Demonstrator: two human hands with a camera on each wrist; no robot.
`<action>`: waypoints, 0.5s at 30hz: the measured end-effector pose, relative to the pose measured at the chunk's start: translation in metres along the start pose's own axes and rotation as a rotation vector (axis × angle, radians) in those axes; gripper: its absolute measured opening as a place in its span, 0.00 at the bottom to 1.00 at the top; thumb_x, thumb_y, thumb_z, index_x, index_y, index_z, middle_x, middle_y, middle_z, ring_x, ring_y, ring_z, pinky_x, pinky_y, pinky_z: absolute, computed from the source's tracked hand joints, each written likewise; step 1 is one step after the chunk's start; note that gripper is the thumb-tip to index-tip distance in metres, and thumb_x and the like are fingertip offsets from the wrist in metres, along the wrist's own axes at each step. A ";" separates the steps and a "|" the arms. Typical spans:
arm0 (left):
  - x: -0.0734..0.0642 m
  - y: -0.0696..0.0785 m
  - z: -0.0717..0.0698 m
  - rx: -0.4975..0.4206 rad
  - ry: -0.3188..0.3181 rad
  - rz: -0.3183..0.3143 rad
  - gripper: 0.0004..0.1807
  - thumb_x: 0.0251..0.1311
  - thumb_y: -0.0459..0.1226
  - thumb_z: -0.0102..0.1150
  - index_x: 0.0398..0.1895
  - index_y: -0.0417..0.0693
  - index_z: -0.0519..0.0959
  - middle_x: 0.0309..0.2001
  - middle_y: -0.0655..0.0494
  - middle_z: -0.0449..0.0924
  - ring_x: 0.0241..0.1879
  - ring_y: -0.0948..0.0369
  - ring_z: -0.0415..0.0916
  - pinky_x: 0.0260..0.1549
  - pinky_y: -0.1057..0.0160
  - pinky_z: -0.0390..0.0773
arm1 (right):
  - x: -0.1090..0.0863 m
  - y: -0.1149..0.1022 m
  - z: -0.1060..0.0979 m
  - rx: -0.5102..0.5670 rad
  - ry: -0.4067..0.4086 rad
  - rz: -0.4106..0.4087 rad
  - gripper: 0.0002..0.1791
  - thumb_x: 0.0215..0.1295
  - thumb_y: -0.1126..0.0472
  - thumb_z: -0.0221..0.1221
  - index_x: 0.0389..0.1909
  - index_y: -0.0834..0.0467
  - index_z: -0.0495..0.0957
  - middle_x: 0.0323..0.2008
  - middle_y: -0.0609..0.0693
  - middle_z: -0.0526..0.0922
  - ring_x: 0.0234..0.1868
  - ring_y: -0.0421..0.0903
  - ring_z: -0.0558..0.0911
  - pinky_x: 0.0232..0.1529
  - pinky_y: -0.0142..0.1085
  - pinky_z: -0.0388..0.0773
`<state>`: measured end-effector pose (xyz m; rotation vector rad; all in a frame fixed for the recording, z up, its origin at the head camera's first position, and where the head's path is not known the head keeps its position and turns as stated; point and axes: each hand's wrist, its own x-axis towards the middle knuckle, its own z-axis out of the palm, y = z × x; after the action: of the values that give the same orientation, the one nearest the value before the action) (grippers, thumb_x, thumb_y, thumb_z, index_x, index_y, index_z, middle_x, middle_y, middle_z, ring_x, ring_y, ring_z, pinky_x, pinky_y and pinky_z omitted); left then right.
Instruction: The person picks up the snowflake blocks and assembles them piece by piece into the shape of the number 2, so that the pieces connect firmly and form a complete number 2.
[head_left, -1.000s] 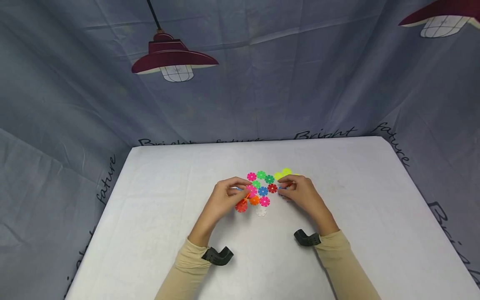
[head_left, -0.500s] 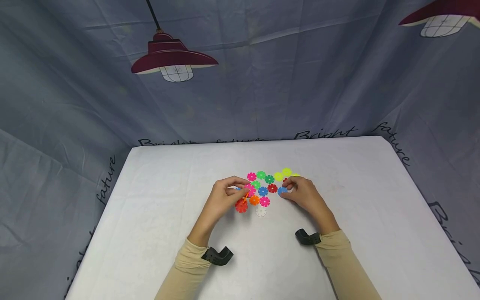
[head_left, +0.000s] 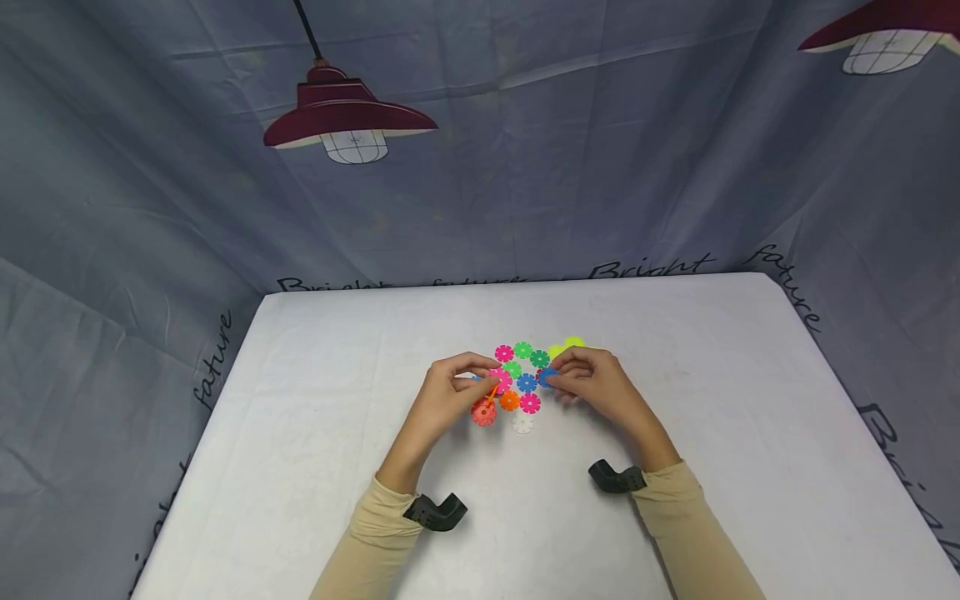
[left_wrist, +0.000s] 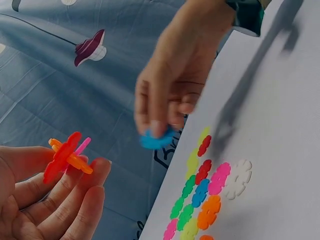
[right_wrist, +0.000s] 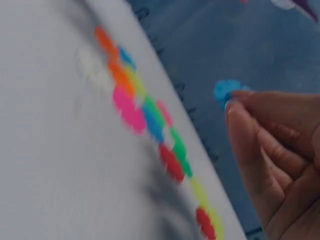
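Note:
My left hand (head_left: 450,392) pinches several joined plastic snowflake discs between thumb and fingers. In the left wrist view these are a red disc (left_wrist: 62,157), an orange disc (left_wrist: 79,163) and a pink disc (left_wrist: 84,145), set crosswise into each other. My right hand (head_left: 600,379) holds a single blue snowflake disc (head_left: 547,377) by its edge between thumb and fingertips, raised above the table. The right wrist view shows this blue disc (right_wrist: 227,90) partly covered by the fingertips. A gap separates it from the joined discs.
Loose snowflake discs lie on the white table (head_left: 300,467) between the hands: green (head_left: 522,350), blue (head_left: 527,382), pink (head_left: 529,403), orange (head_left: 509,401), yellow (head_left: 574,342) and white (head_left: 522,423). A grey curtain (head_left: 495,192) with printed lamps hangs behind the table.
My right hand has picked up the blue disc from the right side of the loose discs and moved left with it. My left hand has stayed nearly still with the joined discs.

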<state>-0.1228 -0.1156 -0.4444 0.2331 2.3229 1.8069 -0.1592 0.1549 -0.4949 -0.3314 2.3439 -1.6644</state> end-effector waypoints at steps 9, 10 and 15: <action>0.000 -0.002 -0.001 0.015 -0.028 0.017 0.11 0.67 0.38 0.67 0.50 0.48 0.87 0.44 0.46 0.85 0.29 0.63 0.88 0.30 0.69 0.77 | -0.008 -0.025 0.014 0.094 -0.048 -0.146 0.11 0.65 0.62 0.70 0.46 0.61 0.85 0.38 0.61 0.90 0.36 0.66 0.89 0.40 0.45 0.88; 0.000 -0.002 -0.001 0.020 -0.030 0.021 0.11 0.67 0.38 0.67 0.51 0.47 0.87 0.44 0.46 0.85 0.28 0.64 0.87 0.29 0.69 0.77 | -0.009 -0.026 0.016 0.093 -0.047 -0.147 0.11 0.65 0.61 0.70 0.46 0.61 0.85 0.38 0.59 0.91 0.37 0.66 0.89 0.40 0.46 0.88; 0.000 0.000 0.000 0.045 -0.030 0.029 0.13 0.68 0.39 0.67 0.51 0.44 0.87 0.44 0.45 0.86 0.27 0.65 0.85 0.28 0.70 0.76 | -0.009 -0.028 0.020 0.091 -0.047 -0.154 0.10 0.65 0.61 0.71 0.45 0.58 0.86 0.38 0.56 0.91 0.38 0.66 0.88 0.39 0.48 0.88</action>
<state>-0.1225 -0.1157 -0.4442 0.2998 2.3532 1.7531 -0.1427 0.1312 -0.4738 -0.5386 2.2505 -1.8055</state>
